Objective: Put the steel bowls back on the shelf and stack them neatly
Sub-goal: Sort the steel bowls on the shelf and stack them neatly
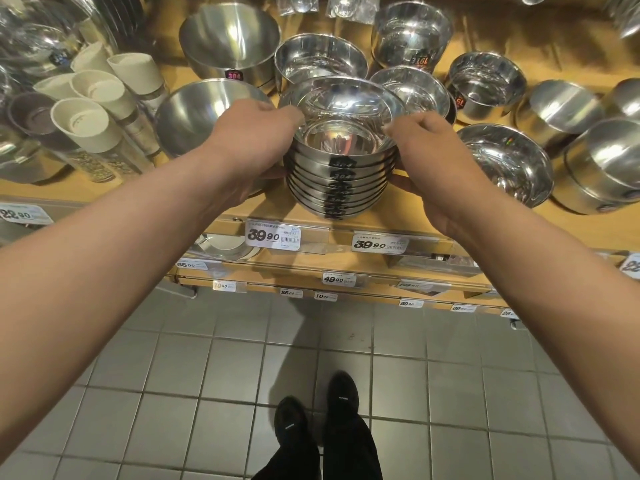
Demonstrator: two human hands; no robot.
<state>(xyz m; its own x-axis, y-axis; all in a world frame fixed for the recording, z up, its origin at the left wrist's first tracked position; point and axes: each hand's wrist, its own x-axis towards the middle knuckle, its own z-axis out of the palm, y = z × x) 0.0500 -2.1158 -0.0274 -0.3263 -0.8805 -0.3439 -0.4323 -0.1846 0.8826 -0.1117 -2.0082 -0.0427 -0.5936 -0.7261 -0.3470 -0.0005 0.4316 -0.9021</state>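
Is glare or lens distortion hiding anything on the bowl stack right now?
Head view: glare whitens the inside of the top bowl of the nested steel bowl stack; its black side labels blur lower down; wide-angle bending curves the wooden shelf edge.

Shelf edge [325, 220] price tags [272, 234] below read 39.90 twice; lower 49.90, 25.90, 10.90. Matte bowl [230, 46] sticker: 304.

A shop: wooden shelf [408, 206] edges carry price tags [272, 234], with steel bowls [341, 174] displayed across the upper frame
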